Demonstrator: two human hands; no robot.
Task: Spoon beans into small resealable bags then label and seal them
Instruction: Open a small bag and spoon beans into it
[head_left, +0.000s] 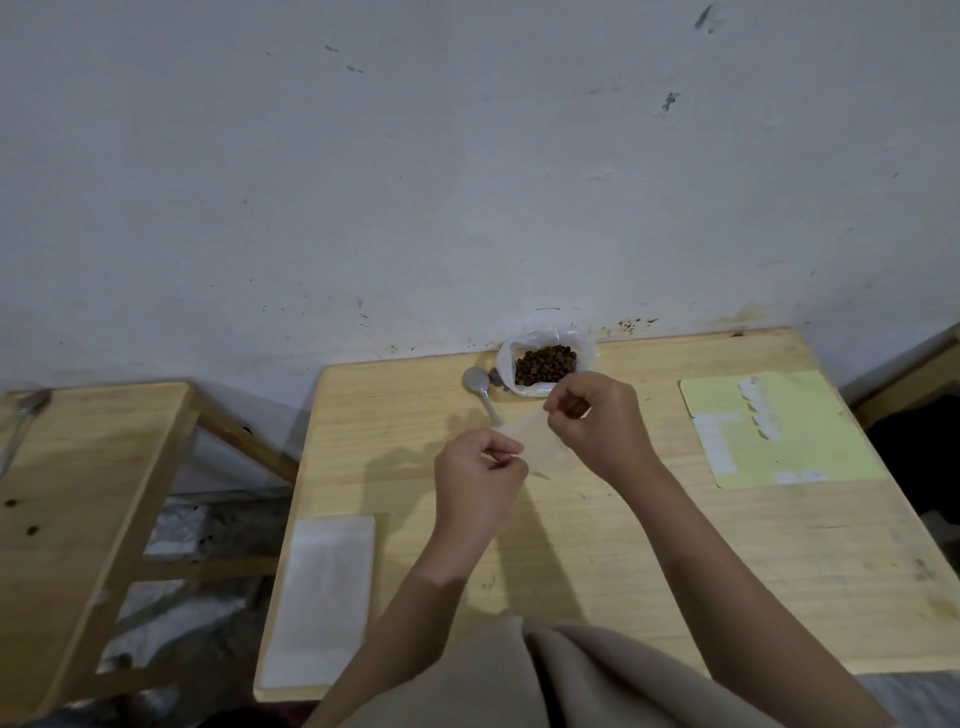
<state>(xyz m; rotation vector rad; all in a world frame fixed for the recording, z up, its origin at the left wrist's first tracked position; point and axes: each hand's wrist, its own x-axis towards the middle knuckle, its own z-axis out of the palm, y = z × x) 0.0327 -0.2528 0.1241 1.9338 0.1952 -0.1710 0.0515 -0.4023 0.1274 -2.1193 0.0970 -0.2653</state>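
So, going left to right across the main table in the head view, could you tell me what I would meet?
Stack of bags → left hand → small bag held between both hands → right hand → label sheet. The spoon and beans sit farther back, overlapping these in order.

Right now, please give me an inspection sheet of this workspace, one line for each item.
Surface: wooden table, some dark specks on it.
Job's things: beans in an open plastic bag by the wall; spoon lying beside it; small bag held between both hands; stack of bags at near left; label sheet at right.
Clutter: nothing seen.
Hands: left hand and right hand each pinch the small bag.
Cables: nothing seen.
Surroundings: stained white wall; second wooden table at left.
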